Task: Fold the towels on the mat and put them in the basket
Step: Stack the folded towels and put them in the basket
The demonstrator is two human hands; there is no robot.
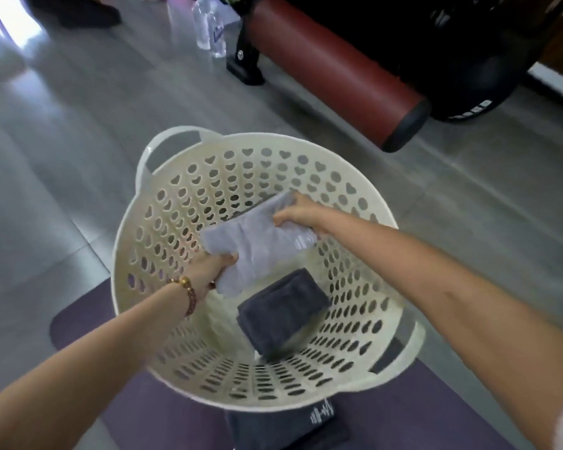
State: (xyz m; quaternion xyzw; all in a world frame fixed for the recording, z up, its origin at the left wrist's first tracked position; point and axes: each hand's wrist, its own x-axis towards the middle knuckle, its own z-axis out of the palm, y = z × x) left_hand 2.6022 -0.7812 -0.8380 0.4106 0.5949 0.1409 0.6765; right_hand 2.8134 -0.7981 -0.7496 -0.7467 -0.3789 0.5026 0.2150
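Note:
A cream plastic basket with heart-shaped holes stands on the purple mat. Inside it, above the bottom, I hold a folded light grey towel. My left hand grips its near left edge, and my right hand grips its far right edge. A folded dark grey towel lies on the basket's bottom, just below the light one. Another dark folded towel with a white logo lies on the mat at the basket's near side.
Grey tiled floor surrounds the mat. A dark red padded roller on a black stand lies at the back right beside black equipment. Two clear plastic bottles stand at the back centre.

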